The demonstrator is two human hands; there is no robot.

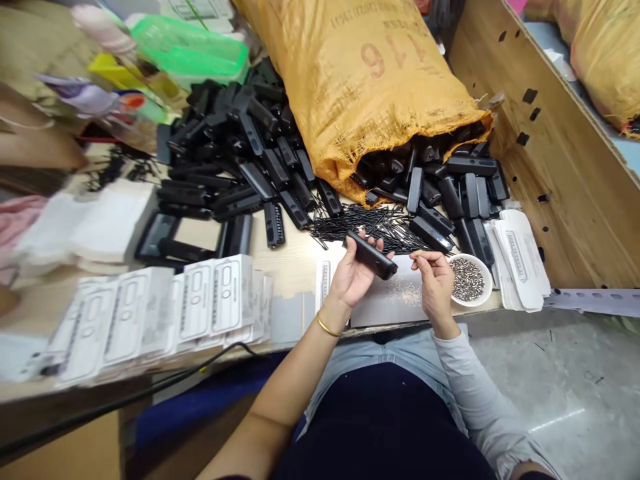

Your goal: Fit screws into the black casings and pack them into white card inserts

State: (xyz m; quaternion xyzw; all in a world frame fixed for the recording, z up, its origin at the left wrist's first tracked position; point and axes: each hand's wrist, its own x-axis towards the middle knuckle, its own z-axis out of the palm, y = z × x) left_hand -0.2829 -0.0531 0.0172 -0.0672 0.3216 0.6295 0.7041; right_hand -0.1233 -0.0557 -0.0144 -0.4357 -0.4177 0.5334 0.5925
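My left hand is wrapped round a black oblong plastic piece, its end tilted toward the right. Just to the right, the fingertips of my right hand are pinched together; what is between them is too small to make out. Under my hands lies a grey sheet with tiny pale bits scattered on it. A white bowl full of small metallic pieces stands beside my right hand. Thin black sticks lie in a pile beyond my left hand.
An orange woven sack spills black plastic pieces. More of them form a heap. White printed cards and boxes line the front. A wooden board borders the right. Another person's arm is at left.
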